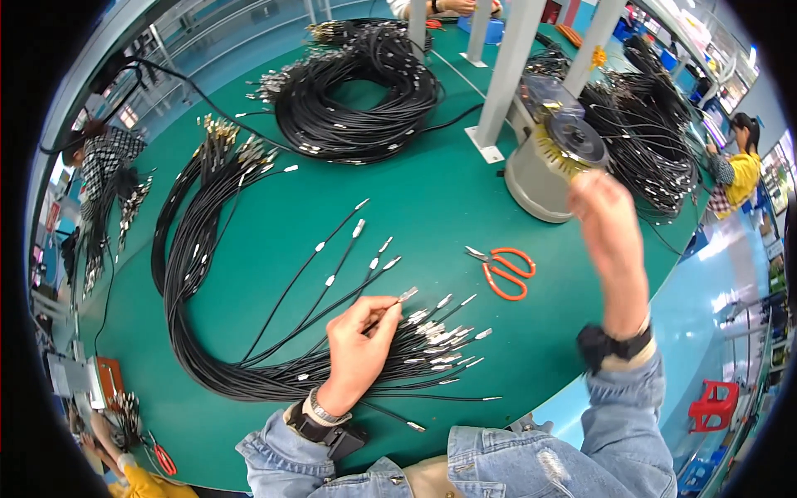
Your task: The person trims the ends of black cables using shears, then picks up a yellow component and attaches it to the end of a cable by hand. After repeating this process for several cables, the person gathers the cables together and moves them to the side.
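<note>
Left hand [359, 342] pinching cable tip [407, 294], right hand [599, 199] at spool [573, 143]

**Hands among cable bundles on a green surface**

The left hand [359, 344] pinches one black cable near its metal end [408, 294], just above a fanned bundle of cables [432, 340] whose silver tips point right. The right hand [610, 224] is raised and blurred, close to a grey machine [544, 170] with a yellow-toothed disc on top. Orange scissors [506, 270] lie closed on the green surface [432, 199] between the two hands. A long looped bundle [187, 266] curves along the left side, and a large coil of black cable [357, 91] lies farther back. White posts [510, 75] stand beside the machine. Both forearms wear denim sleeves and wrist straps.
</note>
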The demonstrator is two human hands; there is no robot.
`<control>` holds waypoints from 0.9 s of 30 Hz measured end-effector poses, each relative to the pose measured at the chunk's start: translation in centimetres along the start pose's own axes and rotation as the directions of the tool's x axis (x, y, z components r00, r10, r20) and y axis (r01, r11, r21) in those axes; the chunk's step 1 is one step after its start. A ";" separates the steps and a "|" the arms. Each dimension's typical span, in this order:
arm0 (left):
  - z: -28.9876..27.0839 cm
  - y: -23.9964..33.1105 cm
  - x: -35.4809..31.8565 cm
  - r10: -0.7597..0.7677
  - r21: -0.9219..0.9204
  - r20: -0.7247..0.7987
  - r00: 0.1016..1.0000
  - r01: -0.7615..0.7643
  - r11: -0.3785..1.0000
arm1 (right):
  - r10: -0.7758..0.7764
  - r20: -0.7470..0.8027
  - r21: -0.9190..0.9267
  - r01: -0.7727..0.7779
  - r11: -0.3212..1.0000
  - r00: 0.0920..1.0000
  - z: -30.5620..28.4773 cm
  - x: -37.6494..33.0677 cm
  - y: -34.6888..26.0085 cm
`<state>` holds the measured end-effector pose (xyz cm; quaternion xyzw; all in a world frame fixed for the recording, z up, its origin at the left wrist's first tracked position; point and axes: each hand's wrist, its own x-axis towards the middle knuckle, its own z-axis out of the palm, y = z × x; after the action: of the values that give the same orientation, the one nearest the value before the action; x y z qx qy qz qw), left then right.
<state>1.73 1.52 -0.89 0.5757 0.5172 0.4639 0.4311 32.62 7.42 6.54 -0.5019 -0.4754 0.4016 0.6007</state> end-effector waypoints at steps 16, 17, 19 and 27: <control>0.2 -0.1 -1.3 0.230 0.074 -0.095 0.968 -0.224 0.972 | 0.252 0.205 0.380 -0.314 0.870 0.946 15.6 -12.8 5.4; 0.2 -0.2 -1.3 0.233 0.074 -0.095 0.968 -0.226 0.971 | 0.244 0.199 0.363 -0.303 0.881 0.949 15.7 -12.8 5.5; 0.2 -0.2 -1.2 0.237 0.074 -0.091 0.967 -0.231 0.970 | 0.226 0.185 0.330 -0.277 0.902 0.956 15.7 -12.7 5.6; 0.3 -0.5 -1.3 0.267 0.097 -0.093 0.959 -0.259 0.961 | 0.276 0.144 0.367 -0.310 0.877 0.950 16.0 -12.8 5.9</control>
<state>1.86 0.32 -1.55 0.6317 0.4770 0.5248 0.3132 14.11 -0.30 -0.75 -0.4222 -0.3310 0.5949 0.5985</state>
